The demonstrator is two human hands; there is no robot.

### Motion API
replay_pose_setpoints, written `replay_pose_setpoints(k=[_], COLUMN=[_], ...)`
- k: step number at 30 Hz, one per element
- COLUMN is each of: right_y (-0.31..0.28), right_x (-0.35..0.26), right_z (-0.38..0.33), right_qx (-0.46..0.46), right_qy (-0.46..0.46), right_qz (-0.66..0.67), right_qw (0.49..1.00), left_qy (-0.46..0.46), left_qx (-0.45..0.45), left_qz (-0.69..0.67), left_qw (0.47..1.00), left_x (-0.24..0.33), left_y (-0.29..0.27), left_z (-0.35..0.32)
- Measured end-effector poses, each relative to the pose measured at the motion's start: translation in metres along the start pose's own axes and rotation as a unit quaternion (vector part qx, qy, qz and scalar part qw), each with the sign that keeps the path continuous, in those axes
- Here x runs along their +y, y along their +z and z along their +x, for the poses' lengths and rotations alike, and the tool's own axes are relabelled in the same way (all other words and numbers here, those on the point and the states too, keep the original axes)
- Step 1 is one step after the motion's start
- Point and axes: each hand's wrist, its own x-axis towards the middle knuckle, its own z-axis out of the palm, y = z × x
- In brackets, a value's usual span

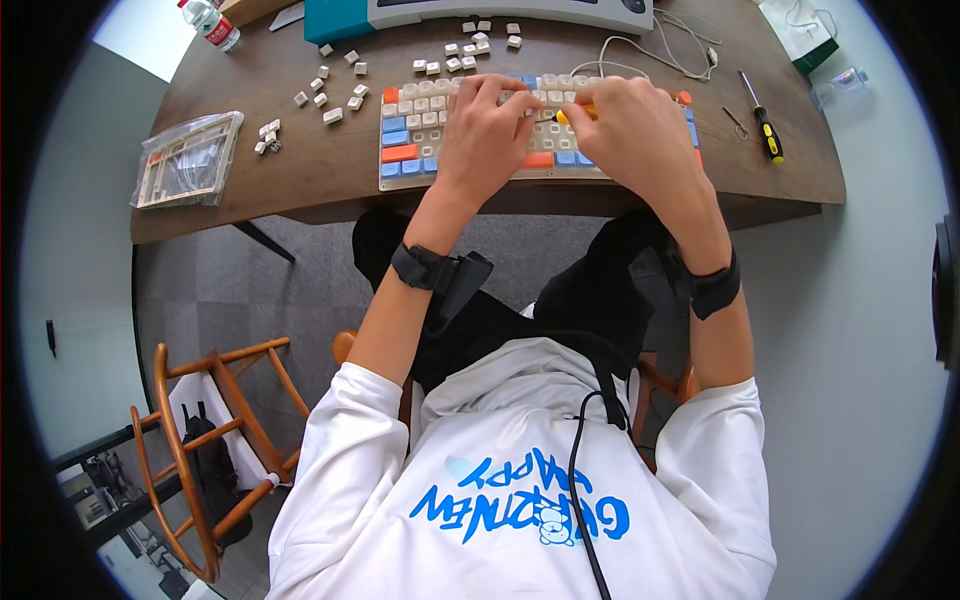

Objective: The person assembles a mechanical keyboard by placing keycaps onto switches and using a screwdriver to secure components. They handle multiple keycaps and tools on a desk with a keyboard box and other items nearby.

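Note:
A keyboard [425, 105] with white, blue and orange keycaps lies at the table's near edge; several key positions in its middle have no caps. My left hand [487, 130] rests over its middle left, fingers bent and somewhat apart, with nothing visible in them. Closed around a small yellow-handled screwdriver [575, 115] is my right hand [640, 130], above the keyboard's right half. The tool's thin dark shaft points left toward the keys near my left fingertips. What its tip touches is too small to tell.
Loose white keycaps [333, 116] lie scattered behind and left of the keyboard. A bagged plastic frame [187, 162] sits at the left, a black-and-yellow screwdriver [767, 130] at the right, beside a small metal tool [735, 122]. A cable [640, 45] and a bottle [212, 25] are farther back.

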Motion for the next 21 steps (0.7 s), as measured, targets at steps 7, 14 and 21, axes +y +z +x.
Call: replay_pose_setpoints(k=[7, 14, 21], right_y=[0.004, 0.049, 0.074], right_x=[-0.029, -0.031, -0.025], right_z=[-0.038, -0.080, -0.096], right_qx=[-0.012, 0.060, 0.127], right_qy=[0.005, 0.012, -0.018], right_qz=[-0.066, -0.047, -0.037], right_qw=[0.998, 0.997, 0.991], left_qy=[-0.020, -0.010, 0.027], left_qx=[0.004, 0.007, 0.006], left_qz=[-0.008, 0.003, 0.039], left_qw=[1.000, 1.000, 0.999], left_x=[-0.001, 0.000, 0.000], left_y=[0.001, 0.002, 0.001], left_z=[-0.001, -0.002, -0.001])
